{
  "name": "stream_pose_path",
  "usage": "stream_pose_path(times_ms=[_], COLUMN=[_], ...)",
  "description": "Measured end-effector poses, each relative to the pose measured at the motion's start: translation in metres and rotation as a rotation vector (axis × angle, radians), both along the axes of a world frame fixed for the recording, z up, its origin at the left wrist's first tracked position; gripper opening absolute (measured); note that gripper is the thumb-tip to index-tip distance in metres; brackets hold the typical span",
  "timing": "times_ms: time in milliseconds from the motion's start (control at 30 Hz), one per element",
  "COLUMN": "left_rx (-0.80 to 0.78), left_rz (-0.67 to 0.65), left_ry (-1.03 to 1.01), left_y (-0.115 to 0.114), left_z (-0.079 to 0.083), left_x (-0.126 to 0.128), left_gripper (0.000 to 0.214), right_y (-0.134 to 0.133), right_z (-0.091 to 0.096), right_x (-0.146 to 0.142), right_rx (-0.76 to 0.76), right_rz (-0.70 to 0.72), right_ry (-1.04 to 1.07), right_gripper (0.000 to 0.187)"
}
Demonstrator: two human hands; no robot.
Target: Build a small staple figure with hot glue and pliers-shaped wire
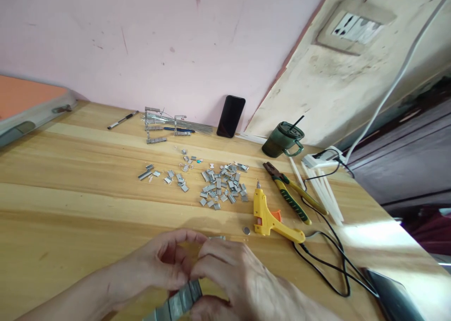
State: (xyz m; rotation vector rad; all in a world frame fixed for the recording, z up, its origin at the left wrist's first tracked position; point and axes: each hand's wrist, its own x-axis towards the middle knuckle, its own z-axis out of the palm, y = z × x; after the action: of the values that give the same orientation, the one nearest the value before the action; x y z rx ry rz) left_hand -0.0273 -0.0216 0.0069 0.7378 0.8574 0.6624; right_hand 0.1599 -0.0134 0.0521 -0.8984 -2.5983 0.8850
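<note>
Low in the view, my left hand [164, 264] is closed, thumb and fingers pinching the upper end of a strip of joined grey metallic pieces [179, 303]. My right hand [243, 271] closes over the same end from the other side, its thumb along the strip's edge. The strip tilts down toward the bottom edge, where it is cut off. Fingers hide the exact contact. A thin grey edge [218, 238] shows just beyond my right fingers. Ahead lies a pile of small grey metallic pieces [221, 184], with a round metal disc [246, 230] nearer to me.
To the right lie a yellow glue gun [264, 213], pliers [287, 196], white glue sticks [326, 194] and black cable. A green mug [282, 140] and a phone [230, 116] stand by the wall. Assembled grey frames [155, 126], wires and a pen [122, 120] lie at the back.
</note>
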Motion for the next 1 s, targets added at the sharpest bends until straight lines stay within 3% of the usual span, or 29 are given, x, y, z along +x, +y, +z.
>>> stream_pose_path(times_ms=[67,167,267,333,400,600,800,1000], left_rx=[-0.035,0.006,0.175,0.312,0.420,0.763,0.814,0.903], left_rz=[-0.026,0.106,0.275,0.348,0.324,0.053,-0.002,-0.061], left_ry=[-0.076,-0.019,0.233,0.434,0.613,1.121,1.210,1.243], left_y=[0.005,0.019,0.035,0.044,0.048,0.049,0.048,0.046], left_z=[0.004,0.005,0.003,0.001,-0.003,-0.019,-0.022,-0.017], left_x=[-0.006,-0.020,-0.033,-0.040,-0.044,-0.044,-0.039,-0.029], left_gripper=[0.048,0.039,0.033,0.031,0.032,0.029,0.029,0.024], right_y=[0.003,0.016,0.036,0.048,0.057,0.063,0.057,0.053], right_z=[-0.003,-0.011,-0.022,-0.029,-0.035,-0.043,-0.044,-0.031], right_x=[0.002,0.003,0.001,-0.002,-0.006,-0.016,-0.018,0.001], right_rx=[0.048,0.208,0.351,0.359,0.331,0.295,0.276,0.286], right_rz=[-0.044,-0.142,-0.261,-0.321,-0.348,-0.339,-0.310,-0.335], right_ry=[0.035,0.032,-0.055,-0.149,-0.246,-0.370,-0.418,-0.356], right_gripper=[0.019,0.009,0.007,0.009,0.010,0.007,0.004,0.012])
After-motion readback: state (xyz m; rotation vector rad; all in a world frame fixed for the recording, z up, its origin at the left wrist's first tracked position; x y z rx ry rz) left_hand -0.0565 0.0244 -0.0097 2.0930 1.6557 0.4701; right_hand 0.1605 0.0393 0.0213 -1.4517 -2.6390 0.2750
